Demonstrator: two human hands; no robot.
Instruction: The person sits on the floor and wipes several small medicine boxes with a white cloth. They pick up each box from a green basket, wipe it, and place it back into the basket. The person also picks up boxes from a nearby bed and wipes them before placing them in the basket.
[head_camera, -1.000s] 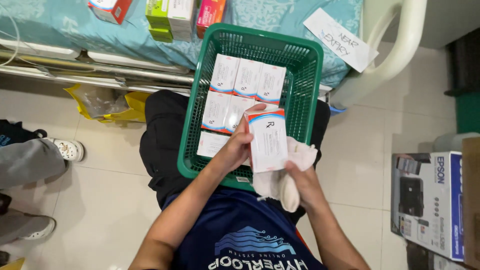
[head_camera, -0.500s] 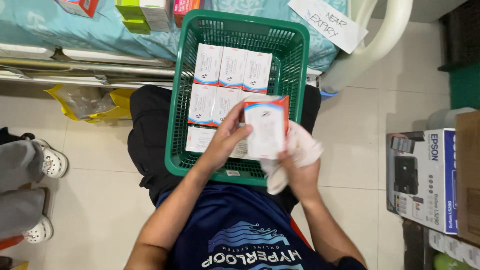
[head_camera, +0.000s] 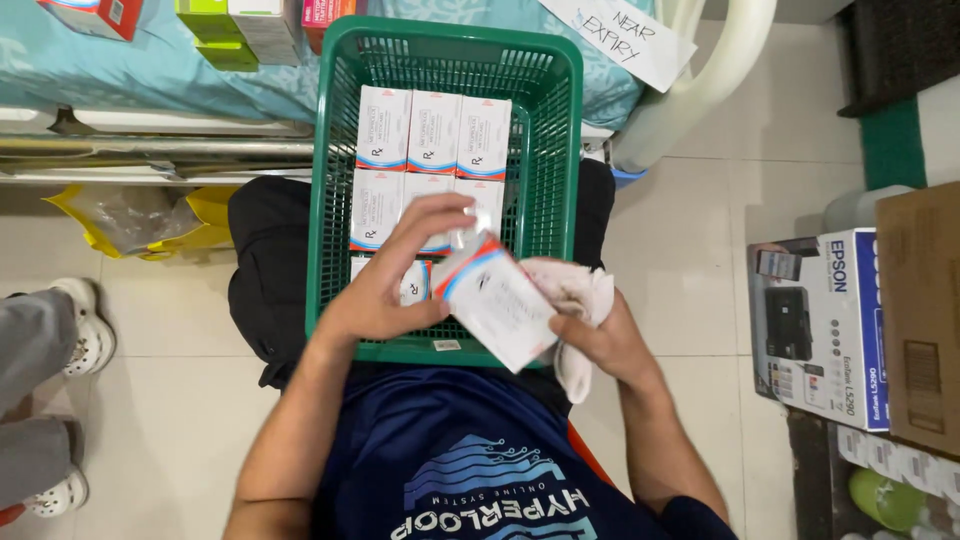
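While the left hand (head_camera: 385, 290) pinches the box (head_camera: 497, 300) over the basket's (head_camera: 335, 200) near edge, the right hand (head_camera: 605, 340) grips a cloth (head_camera: 575, 290); box looks light, stiff, crushable, best held by edges.

Green basket (head_camera: 335, 200) on lap, white boxes (head_camera: 433, 132) in rows inside.

I see bright, even indoor light with soft shadows under the green basket (head_camera: 335, 200). The pale floor tiles (head_camera: 680, 260) at three o'clock look slightly washed. Focus is sharp centrally; straight lines bend toward the edges.
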